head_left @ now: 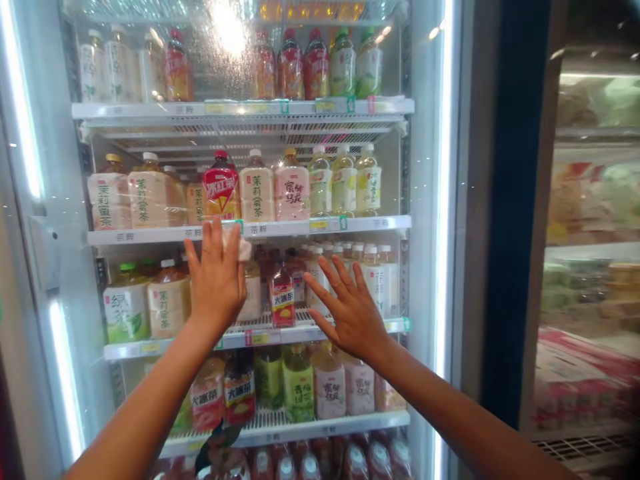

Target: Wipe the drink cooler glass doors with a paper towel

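A white cloth or tissue [243, 249] shows at the edge of my left hand [219, 283], which presses it toward the fridge's glass door [220, 67]. Most of the cloth is hidden behind the fingers, which are stretched upward. To the right, my right hand [350, 308] is spread with its palm toward the glass, holding nothing. Whether its palm touches the glass, I cannot tell. Behind the left fingertips stands a red-labelled tea bottle [221, 187]. Between the hands, deeper in, is a smaller dark tea bottle [283, 297] with a red and yellow label.
Several shelves of bottled drinks stand behind the glass, including a middle shelf [300, 228]. Bright light strips run down the left side [23, 100] and right side [443, 200]. Past a dark upright panel [515, 200] on the right are blurred shelves of packaged goods [575, 373].
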`<state>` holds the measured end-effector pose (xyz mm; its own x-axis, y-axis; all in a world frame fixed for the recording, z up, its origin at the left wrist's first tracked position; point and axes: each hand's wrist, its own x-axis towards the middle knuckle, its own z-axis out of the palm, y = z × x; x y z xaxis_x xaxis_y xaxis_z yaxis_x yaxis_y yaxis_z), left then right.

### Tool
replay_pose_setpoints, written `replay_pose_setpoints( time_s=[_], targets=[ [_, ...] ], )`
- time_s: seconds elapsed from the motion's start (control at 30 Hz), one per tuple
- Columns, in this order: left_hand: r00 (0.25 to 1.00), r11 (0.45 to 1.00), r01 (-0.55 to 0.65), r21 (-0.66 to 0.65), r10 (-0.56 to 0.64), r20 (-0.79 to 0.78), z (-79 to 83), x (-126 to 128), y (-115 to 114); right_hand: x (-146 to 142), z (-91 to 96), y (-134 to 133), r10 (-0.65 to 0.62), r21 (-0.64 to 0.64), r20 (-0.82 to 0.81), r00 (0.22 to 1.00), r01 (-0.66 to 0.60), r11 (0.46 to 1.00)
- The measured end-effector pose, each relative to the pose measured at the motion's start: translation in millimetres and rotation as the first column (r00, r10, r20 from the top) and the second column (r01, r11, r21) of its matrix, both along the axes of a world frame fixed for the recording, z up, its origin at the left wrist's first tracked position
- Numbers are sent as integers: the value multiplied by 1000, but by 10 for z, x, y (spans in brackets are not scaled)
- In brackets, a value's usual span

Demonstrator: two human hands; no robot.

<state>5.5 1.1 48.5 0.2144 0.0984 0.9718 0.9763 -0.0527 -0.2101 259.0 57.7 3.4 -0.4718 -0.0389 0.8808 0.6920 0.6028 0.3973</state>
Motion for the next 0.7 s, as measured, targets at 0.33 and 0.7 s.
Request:
replay_pose_setpoints(
  time_s=[0.33, 0.7],
  targets=[
    [909, 992, 11, -129, -64, -412, 214, 239, 57, 382, 229, 127, -31, 8, -44, 999, 32, 999],
    [886, 973, -50, -225, -61, -459, -289, 81, -95, 363, 167, 171, -24, 2, -80, 996, 24, 1000]
  ],
)
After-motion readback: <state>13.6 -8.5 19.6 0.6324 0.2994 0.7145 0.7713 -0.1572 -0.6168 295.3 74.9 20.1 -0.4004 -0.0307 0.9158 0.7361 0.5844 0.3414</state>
